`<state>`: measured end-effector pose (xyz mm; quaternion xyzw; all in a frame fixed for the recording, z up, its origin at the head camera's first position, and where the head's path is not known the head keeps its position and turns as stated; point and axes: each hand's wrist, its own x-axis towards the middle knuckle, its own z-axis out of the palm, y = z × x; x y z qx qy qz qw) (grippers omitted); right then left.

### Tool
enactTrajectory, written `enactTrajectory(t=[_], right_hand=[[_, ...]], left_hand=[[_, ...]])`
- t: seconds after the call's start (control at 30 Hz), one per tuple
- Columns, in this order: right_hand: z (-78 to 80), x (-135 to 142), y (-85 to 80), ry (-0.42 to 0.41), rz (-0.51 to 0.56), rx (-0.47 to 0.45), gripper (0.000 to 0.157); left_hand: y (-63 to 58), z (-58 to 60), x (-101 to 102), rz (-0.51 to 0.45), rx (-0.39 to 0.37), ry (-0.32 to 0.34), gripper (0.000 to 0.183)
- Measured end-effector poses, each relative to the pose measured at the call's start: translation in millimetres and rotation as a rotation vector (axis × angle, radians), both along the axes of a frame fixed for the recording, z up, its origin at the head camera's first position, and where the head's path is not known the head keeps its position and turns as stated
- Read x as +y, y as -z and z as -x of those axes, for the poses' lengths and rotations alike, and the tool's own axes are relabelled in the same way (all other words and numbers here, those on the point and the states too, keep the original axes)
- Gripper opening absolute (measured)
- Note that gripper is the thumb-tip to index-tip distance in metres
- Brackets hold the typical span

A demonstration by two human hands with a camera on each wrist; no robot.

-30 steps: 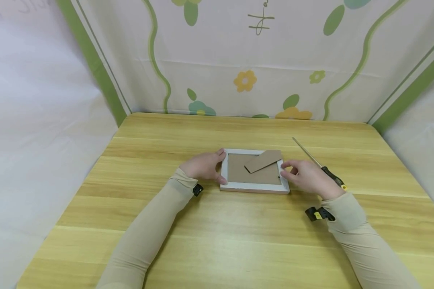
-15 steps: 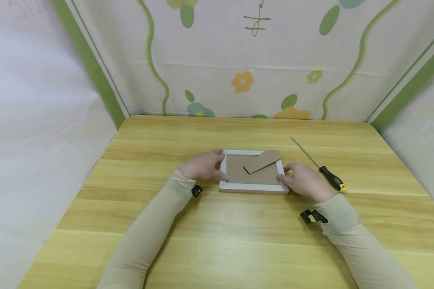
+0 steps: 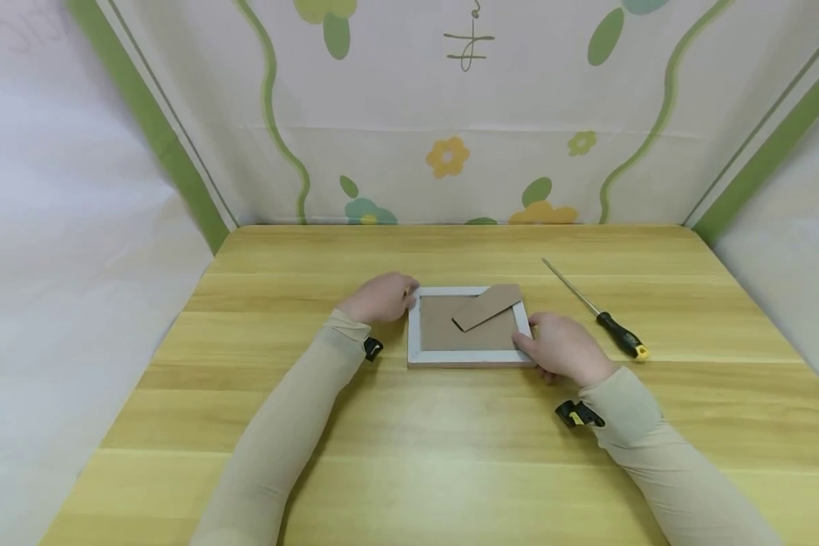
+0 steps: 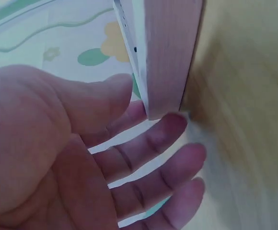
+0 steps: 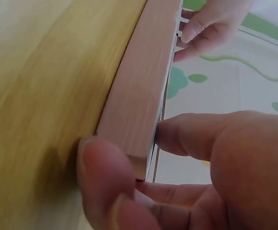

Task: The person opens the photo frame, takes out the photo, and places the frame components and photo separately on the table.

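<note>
A picture frame (image 3: 464,356) lies face down on the wooden table, its white border round a brown backing board (image 3: 444,326). A brown stand leg (image 3: 489,306) sits slantwise on the board and overlaps the far right corner. My right hand (image 3: 563,347) grips the near right corner, thumb on the border and fingers round the outer edge; the right wrist view shows this pinch on the frame's pinkish side (image 5: 136,86). At the far left corner is my left hand (image 3: 382,297). In the left wrist view its fingers (image 4: 170,167) are spread and loosely bent, fingertips right at the frame's corner.
A screwdriver (image 3: 616,332) with a black and yellow handle lies right of the frame, its shaft pointing away. Behind the table (image 3: 409,470) hangs a white cloth (image 3: 382,98) with printed flowers. Wrist cameras sit at both cuffs.
My right hand has gone from the frame's right side to its near right corner and taken hold there. My left thumb has come off the border, and that hand has shifted towards the far corner.
</note>
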<state>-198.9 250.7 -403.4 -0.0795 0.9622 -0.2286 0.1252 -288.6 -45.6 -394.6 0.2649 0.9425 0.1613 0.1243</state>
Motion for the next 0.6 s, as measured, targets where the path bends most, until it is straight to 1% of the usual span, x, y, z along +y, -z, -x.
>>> enactTrajectory(t=[0.1, 0.17, 0.27, 0.4, 0.47, 0.53, 0.6], right_hand=[[0.0, 1.5, 3.0, 0.011, 0.032, 0.001, 0.033], [-0.8, 0.6, 2.0, 0.012, 0.049, -0.005, 0.030], [-1.7, -1.2, 0.9, 0.028, 0.073, -0.026, 0.026], [-2.3, -2.3, 1.2, 0.041, 0.075, -0.037, 0.028], [-2.3, -1.3, 1.4, 0.041, 0.063, -0.027, 0.032], [-2.0, 1.0, 1.7, 0.044, 0.045, -0.004, 0.033], [-0.8, 4.8, 2.3, 0.051, 0.020, 0.031, 0.032]], left_hand=[[1.3, 4.8, 3.4, 0.011, -0.032, -0.006, 0.040], [0.9, 5.5, 3.4, 0.002, -0.044, -0.013, 0.040], [1.9, 6.5, 3.9, -0.032, -0.065, -0.031, 0.040], [4.3, 7.5, 4.2, -0.089, -0.117, -0.058, 0.038], [5.7, 7.9, 3.0, -0.095, -0.140, -0.043, 0.035], [6.4, 7.8, 0.7, -0.081, -0.148, -0.010, 0.034], [4.6, 6.0, -1.8, -0.074, -0.157, 0.027, 0.031]])
